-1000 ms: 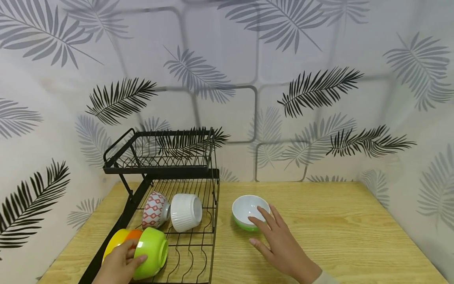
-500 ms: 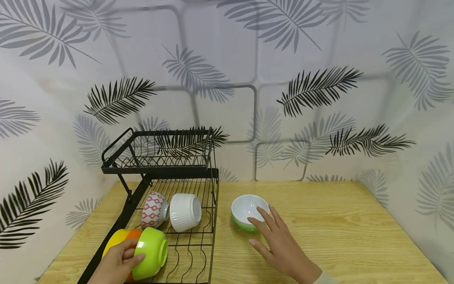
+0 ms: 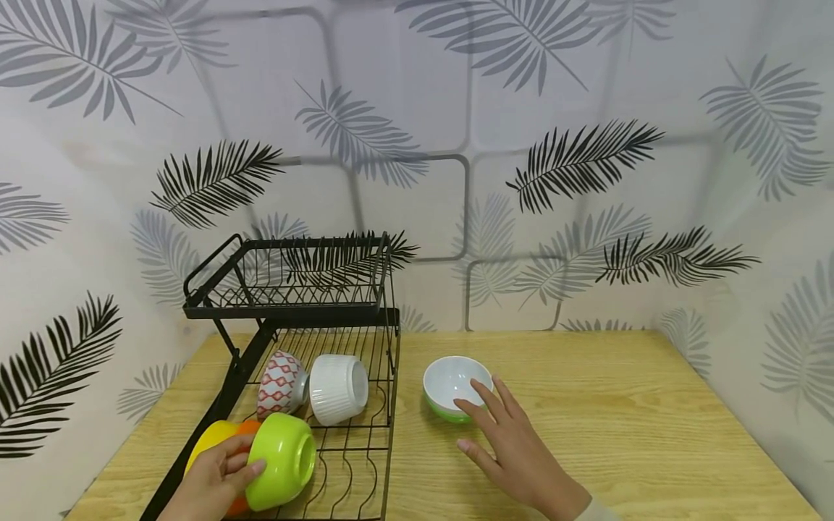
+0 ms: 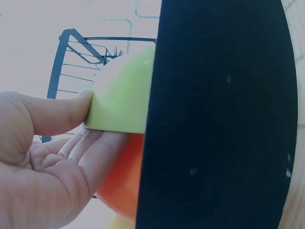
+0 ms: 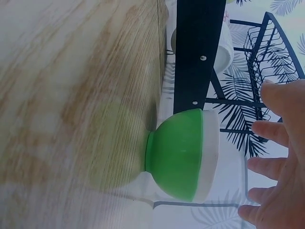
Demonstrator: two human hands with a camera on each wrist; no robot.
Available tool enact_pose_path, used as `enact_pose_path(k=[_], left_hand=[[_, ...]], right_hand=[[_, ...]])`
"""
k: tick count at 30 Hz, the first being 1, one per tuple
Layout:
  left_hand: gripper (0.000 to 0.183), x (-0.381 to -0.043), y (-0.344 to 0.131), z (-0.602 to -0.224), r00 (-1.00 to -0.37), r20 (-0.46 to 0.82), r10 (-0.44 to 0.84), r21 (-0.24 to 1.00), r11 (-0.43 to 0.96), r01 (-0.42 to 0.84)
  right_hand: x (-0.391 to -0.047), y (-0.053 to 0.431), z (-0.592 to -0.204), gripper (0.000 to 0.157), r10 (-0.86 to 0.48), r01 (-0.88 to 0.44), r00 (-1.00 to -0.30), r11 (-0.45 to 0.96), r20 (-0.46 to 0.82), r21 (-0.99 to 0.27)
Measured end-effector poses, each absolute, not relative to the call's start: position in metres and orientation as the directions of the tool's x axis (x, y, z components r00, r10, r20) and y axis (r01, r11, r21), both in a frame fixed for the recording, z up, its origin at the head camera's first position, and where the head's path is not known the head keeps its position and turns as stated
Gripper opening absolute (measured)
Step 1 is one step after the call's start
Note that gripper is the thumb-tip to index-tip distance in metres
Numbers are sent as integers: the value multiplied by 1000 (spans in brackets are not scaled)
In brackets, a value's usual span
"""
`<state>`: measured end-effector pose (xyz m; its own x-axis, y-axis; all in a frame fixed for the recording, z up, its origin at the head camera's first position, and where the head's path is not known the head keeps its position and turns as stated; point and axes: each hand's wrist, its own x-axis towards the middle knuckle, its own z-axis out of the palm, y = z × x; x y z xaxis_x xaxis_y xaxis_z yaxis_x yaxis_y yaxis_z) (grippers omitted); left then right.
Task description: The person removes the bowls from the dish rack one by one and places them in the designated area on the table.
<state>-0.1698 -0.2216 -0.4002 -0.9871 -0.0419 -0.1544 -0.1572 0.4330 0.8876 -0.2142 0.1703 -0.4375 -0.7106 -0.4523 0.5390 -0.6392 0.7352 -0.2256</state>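
Note:
My left hand pinches the rim of a lime-green bowl, thumb outside and fingers inside, as the left wrist view also shows. The bowl lies on its side at the rack's near left, its foot facing right. Just behind it, an orange bowl and a yellow bowl are partly hidden by the hand. My right hand hovers with spread fingers over a green bowl with a white inside. That bowl stands upright on the table, and in the right wrist view a gap separates it from the fingers.
A black two-tier dish rack stands on the left of the wooden table. On its lower tier, a red-patterned bowl and a white ribbed bowl lie on their sides. A leaf-patterned wall covering rises behind.
The lime-green bowl has shifted slightly right and turned a little, apart from the orange one. My right hand and the green-and-white bowl keep their places, with a slight drift of the head view.

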Motion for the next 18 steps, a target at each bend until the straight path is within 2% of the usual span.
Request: enact_pose_path(k=[6, 12, 15, 18], left_hand=[[52, -167, -220, -397, -990, -141, 33, 910, 397, -116], [53, -165, -216, -391, -991, -118, 60, 921, 379, -87], [52, -163, -211, -389, -991, -119, 55, 927, 365, -91], [47, -162, -205, -386, -992, -124, -6, 923, 367, -118]], right_hand=[[-214, 171, -438, 49, -457, -649, -695, 731, 555, -210], [-213, 171, -437, 53, -452, -638, -718, 732, 530, -240], [-213, 171, -436, 54, -447, -632, -729, 731, 518, -259], [-213, 171, -437, 54, -447, -631, -733, 728, 512, -268]])
